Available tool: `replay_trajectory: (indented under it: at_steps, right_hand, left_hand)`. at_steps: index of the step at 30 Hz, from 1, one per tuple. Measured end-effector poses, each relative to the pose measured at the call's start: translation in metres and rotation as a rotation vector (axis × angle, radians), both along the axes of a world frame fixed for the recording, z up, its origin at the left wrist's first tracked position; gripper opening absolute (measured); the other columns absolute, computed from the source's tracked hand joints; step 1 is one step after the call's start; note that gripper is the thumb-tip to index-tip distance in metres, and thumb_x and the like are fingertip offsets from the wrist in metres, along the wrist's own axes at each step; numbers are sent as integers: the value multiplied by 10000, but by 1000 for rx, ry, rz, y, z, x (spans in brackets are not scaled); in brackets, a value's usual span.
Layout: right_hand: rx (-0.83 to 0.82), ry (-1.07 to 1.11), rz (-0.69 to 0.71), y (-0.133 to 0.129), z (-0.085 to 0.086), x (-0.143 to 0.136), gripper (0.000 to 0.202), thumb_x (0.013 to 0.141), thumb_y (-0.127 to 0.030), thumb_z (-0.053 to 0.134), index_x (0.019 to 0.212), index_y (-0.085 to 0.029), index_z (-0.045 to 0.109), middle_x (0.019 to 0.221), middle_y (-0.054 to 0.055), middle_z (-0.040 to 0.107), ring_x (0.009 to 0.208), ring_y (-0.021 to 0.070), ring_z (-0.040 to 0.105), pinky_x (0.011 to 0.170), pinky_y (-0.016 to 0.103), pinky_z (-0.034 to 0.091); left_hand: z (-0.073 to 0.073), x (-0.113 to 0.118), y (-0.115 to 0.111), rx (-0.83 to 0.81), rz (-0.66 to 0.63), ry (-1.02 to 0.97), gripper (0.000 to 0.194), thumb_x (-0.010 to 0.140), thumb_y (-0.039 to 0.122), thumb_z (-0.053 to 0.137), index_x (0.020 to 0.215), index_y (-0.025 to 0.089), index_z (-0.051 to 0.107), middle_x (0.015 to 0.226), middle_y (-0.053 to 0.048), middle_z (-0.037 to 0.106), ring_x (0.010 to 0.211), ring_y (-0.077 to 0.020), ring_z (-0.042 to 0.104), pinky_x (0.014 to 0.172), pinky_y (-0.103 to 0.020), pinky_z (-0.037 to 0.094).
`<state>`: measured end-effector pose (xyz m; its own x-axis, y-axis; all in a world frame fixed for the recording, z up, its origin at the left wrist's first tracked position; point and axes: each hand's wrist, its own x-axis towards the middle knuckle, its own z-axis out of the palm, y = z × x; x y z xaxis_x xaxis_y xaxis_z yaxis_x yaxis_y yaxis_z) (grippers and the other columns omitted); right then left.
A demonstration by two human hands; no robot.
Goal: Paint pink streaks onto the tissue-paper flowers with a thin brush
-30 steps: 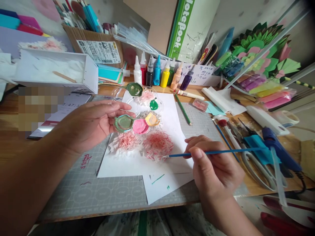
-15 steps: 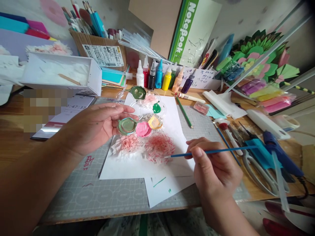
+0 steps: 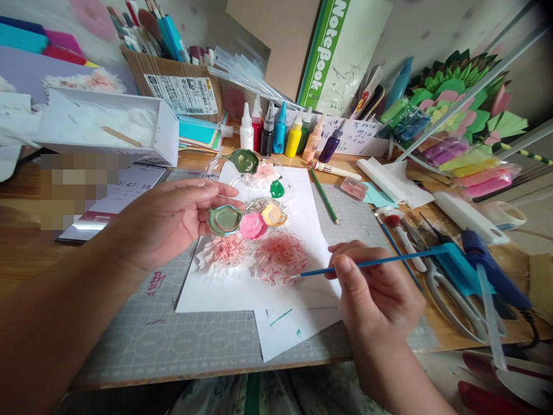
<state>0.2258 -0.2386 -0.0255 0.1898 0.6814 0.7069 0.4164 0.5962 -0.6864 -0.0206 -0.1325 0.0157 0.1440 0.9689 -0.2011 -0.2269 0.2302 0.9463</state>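
Observation:
My left hand (image 3: 181, 216) holds a clear flower-shaped palette (image 3: 253, 225) by its left side, above the paper. Green, pink and yellow-orange paints fill its wells. Between the thumb and fingers of my right hand (image 3: 371, 282) is a thin blue paintbrush (image 3: 319, 271). Its tip points left and meets the lower right edge of a ruffled flower with red-tinted edges (image 3: 280, 256). A paler pink-and-white ruffled flower (image 3: 224, 253) lies to the left, partly under the palette. Both rest on white paper (image 3: 211, 294).
Paint bottles (image 3: 294, 135) stand behind the paper. A green pencil (image 3: 324, 197) lies right of it on the grey cutting mat (image 3: 181, 340). Scissors (image 3: 449, 305) and a blue glue gun (image 3: 496, 276) are at the right. A white box (image 3: 168, 132) and a phone (image 3: 116, 196) sit left.
The palette has shifted very slightly right in view. My right hand and the brush have hardly moved.

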Motion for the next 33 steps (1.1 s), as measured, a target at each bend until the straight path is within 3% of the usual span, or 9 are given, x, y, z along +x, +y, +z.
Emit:
replay_trajectory:
  at_steps: [9,18,25,33]
  right_hand:
    - [150,-166,53,-2,1,-2,104,933,-173,628,840,-219,619,637,-28,637,559,171,627,666,443,585]
    - [110,-200,69,-5,14,1,119,921,-114,615,854,-213,624,643,-23,628,594,179,649,668,452,602]
    - [121,-263,79,-6,14,1,107,926,-129,611,864,-216,618,627,-30,620,582,178,646,668,457,609]
    - [85,-364,162,-11,19,5,106,881,-93,617,909,-195,621,695,-25,644,632,163,657,773,472,613]
  left_hand:
    - [-5,-1,1,19,-53,-51,104,753,253,775,805,164,793,864,-116,790,797,-244,736,588,-318,551]
    - [-2,-2,0,10,-71,-38,161,773,243,751,853,110,794,817,-138,780,693,-203,708,551,-288,546]
    - [-2,1,0,22,-63,-48,152,787,255,748,820,111,785,808,-145,768,689,-210,700,540,-295,529]
    - [-5,-1,0,41,-75,-76,125,790,247,759,820,129,784,806,-124,761,699,-213,702,545,-296,525]
